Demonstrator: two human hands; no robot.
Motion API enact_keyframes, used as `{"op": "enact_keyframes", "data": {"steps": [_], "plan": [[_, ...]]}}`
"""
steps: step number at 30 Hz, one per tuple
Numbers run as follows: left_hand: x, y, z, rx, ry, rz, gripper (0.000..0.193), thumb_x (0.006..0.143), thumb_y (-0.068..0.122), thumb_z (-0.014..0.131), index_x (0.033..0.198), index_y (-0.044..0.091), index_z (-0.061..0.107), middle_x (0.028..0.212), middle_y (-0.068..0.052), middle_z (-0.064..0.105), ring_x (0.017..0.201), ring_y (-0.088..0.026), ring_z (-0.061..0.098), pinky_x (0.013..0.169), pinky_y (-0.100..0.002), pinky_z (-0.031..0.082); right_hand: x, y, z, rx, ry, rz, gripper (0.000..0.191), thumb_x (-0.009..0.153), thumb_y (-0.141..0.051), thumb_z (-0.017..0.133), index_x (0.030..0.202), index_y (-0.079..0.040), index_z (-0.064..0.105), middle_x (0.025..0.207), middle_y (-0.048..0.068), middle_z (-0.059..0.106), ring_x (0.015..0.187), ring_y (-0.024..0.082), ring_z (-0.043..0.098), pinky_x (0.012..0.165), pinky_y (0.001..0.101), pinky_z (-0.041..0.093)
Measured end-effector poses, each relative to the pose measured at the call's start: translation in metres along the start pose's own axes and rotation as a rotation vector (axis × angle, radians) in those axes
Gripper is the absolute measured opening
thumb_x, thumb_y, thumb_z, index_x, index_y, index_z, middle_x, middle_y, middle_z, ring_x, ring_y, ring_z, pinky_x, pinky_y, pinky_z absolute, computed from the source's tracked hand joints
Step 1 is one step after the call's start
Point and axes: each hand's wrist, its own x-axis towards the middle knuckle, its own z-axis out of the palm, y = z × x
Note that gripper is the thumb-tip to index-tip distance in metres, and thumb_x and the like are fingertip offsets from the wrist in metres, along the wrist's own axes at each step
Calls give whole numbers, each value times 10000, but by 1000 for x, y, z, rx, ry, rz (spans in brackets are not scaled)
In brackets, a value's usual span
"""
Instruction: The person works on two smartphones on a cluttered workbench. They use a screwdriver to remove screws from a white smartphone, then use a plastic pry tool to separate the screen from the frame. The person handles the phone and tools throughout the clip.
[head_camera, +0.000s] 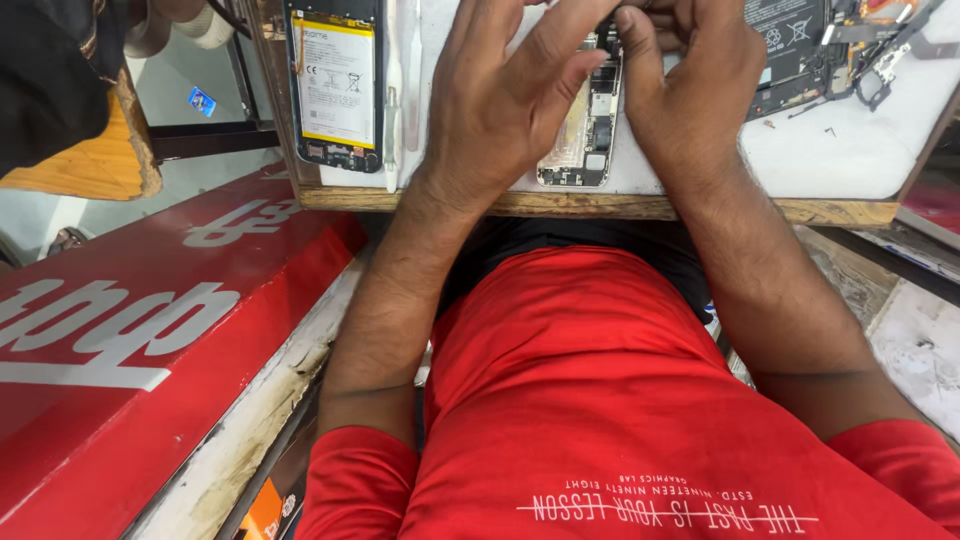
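Observation:
An opened phone (585, 130) with its circuit boards bare lies on a white work board (850, 150). My left hand (505, 95) hovers over its left side, fingers stretched out and apart, with the fingertips reaching the phone's upper part. My right hand (690, 85) sits on the phone's right side, its thumb pressed along the phone's edge. The right fingers are curled at the top of the frame, and what they hold is cut off from view.
A second opened phone (335, 85) with a yellow-labelled battery lies to the left, a thin white pry tool (392, 110) beside it. Dismantled phone parts (810, 50) lie at the top right. A red signboard (150, 340) runs along the left, below the board's wooden edge (600, 205).

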Motion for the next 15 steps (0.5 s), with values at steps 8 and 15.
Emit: {"op": "enact_keyframes", "data": {"steps": [8, 15], "plan": [[-5, -11, 9, -49, 47, -29, 525, 1020, -39, 689, 1439, 228, 519, 1177, -46, 627, 1067, -212, 626, 853, -350, 577, -3, 6, 1, -19, 11, -14, 208, 1114, 38, 692, 1130, 70, 487, 1018, 170, 722, 955, 270, 788, 822, 319, 636], [-6, -16, 3, -14, 40, -18, 449, 1020, -41, 671, 1387, 182, 540, 1109, -55, 654, 982, -237, 635, 802, -382, 549, -2, 11, 2, -46, 2, -44, 217, 1146, 15, 724, 1145, 41, 508, 990, 158, 724, 934, 256, 795, 807, 308, 648]]}}
